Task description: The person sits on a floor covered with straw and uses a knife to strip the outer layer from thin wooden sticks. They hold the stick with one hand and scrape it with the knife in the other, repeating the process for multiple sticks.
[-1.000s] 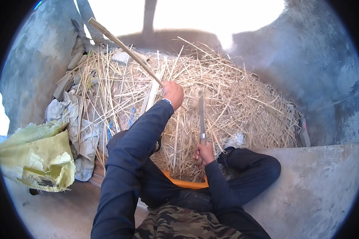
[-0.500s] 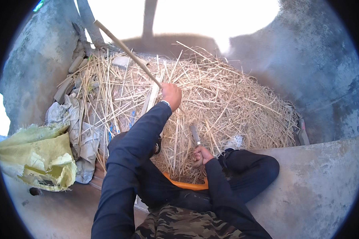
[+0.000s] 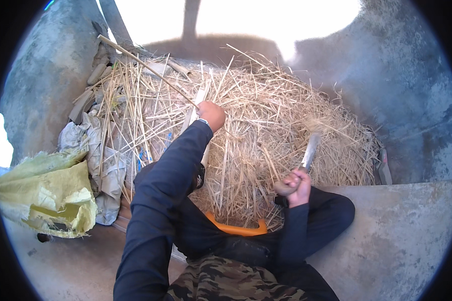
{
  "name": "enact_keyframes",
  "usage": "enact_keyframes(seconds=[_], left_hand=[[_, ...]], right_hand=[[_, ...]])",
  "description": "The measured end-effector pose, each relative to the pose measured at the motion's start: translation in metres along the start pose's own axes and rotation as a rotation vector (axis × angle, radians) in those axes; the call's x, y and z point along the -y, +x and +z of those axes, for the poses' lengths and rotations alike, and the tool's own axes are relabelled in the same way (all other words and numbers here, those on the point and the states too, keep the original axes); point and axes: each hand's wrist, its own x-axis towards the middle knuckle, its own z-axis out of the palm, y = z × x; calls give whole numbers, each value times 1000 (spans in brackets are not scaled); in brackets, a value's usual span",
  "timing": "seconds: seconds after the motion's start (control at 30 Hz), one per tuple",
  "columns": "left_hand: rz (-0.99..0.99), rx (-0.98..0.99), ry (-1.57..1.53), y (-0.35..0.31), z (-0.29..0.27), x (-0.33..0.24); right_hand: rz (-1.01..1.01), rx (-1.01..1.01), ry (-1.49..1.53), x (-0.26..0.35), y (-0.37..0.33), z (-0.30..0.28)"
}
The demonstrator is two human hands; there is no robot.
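My left hand (image 3: 212, 116) is closed around the near end of a long, thin bamboo stick (image 3: 148, 67), which slants away to the far left above the straw. A short piece may poke out on the near side of the fist, but I cannot tell it from the straw. My right hand (image 3: 297, 184) grips the wooden handle of a knife (image 3: 310, 151). Its broad grey blade points away from me over the right part of the heap, its tip blurred. Stick and blade are well apart.
A heap of straw-like shavings and split strips (image 3: 271, 120) spreads before me. An orange plastic rim (image 3: 236, 230) lies between my legs. On the left are a torn yellow sack (image 3: 60, 195), a grey cloth (image 3: 110, 175) and stones (image 3: 80, 106). Concrete walls (image 3: 386, 85) stand around.
My right hand has swung the knife to the right and slightly away from me. The stick in my left hand has tilted, its far end now lower and farther left.
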Motion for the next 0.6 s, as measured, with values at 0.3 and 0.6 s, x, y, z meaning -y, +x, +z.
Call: enact_keyframes(seconds=[0.3,0.6], left_hand=[[123,-90,12,-22,-28,-12],[133,-151,-202,-87,-119,-5]], right_hand=[[148,-220,-111,-56,-43,-20],[143,-222,-415,-67,-48,-37]])
